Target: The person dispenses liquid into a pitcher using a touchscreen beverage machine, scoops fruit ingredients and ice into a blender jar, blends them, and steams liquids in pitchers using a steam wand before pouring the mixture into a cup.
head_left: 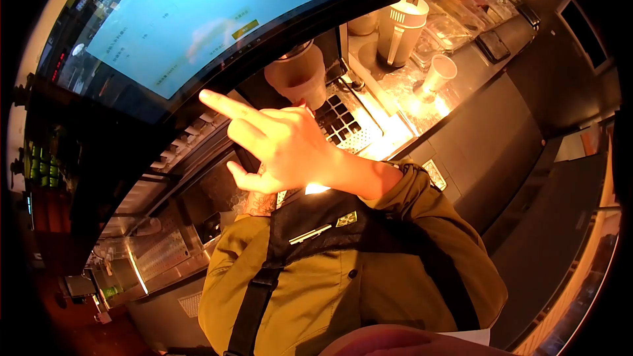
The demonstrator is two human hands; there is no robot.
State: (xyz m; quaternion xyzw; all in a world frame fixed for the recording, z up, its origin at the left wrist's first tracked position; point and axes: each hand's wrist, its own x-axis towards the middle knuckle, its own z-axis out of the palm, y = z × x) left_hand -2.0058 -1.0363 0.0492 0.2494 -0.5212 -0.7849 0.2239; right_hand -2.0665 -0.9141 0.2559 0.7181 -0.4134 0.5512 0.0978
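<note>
My right hand (283, 145) is stretched across in front of my chest, palm side hidden. One finger points out towards the lower edge of a lit touchscreen (198, 20), and the other visible fingers are loosely apart. Nothing shows in this hand. Behind it, only the tattooed wrist of my left arm (259, 204) shows; my left hand's fingers are covered. Just beyond the right hand, a pale translucent cup (297, 76) stands below a dispenser outlet. Whether my left hand touches that cup cannot be seen.
A black drip grid (339, 118) lies beside the cup. On the bright counter are a tall lidded pitcher (401, 29), a small cup (438, 72) and several clear food containers (455, 23). Shelving and a metal work surface (158, 257) extend at left.
</note>
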